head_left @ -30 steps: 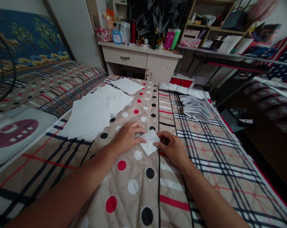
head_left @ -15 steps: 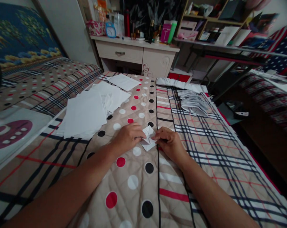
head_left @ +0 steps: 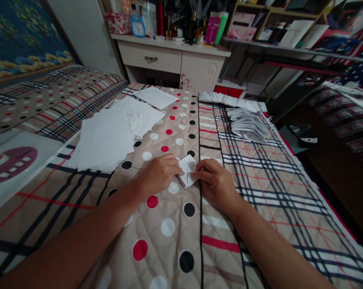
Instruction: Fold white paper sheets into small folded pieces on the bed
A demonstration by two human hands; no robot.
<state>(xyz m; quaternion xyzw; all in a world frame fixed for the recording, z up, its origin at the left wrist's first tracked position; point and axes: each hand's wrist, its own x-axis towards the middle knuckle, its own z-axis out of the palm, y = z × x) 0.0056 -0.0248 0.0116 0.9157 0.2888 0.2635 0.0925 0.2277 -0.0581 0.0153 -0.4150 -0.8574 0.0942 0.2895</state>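
Observation:
A small folded white paper [head_left: 187, 170] lies on the patterned quilt [head_left: 166, 257], its creases meeting near the middle. My left hand [head_left: 161, 173] grips its left edge between thumb and fingers. On the right side, my right hand [head_left: 215, 179] pinches the paper, with a fingertip laid over its face near the creases. To the left is a spread stack of white paper sheets [head_left: 104, 138]. Farther off on the right sits a bundle of folded papers [head_left: 248, 127], with a long row of white folded pieces [head_left: 231, 100] behind it.
A clear plastic bag with a purple print [head_left: 17, 162] lies at the left. Beyond the bed stands a white dresser [head_left: 151, 64] bearing a blue clock [head_left: 137, 26] and several bottles. A shelved desk [head_left: 277, 50] is at the back right. The bed's right edge drops to a dark floor.
The paper's lower flap, raised half a second ago, now lies flatter, and the paper looks like a neat diamond. My right fingers reach farther over it. The view has tilted slightly downward.

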